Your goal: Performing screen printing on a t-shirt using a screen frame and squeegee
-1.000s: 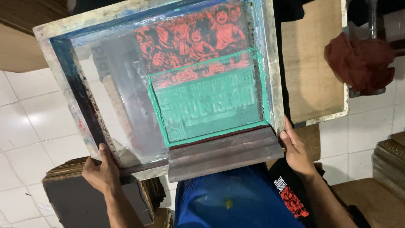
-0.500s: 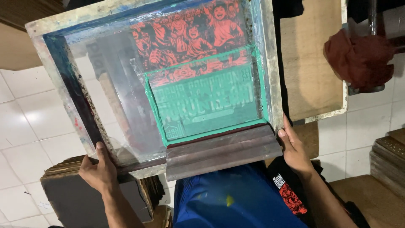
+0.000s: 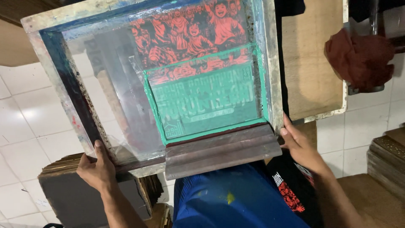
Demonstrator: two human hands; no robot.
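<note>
A wooden screen-printing frame (image 3: 270, 63), its mesh stained green and red with a crowd design, is held tilted at both lower corners; a dark squeegee (image 3: 221, 152) rests along its near edge.

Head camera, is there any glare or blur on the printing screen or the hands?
Head view: the screen frame is sharp; pale reflections wash across the clear mesh left of the design. The left hand and right hand are in focus and evenly lit. A soft glare spot sits on the white floor tiles.
</note>
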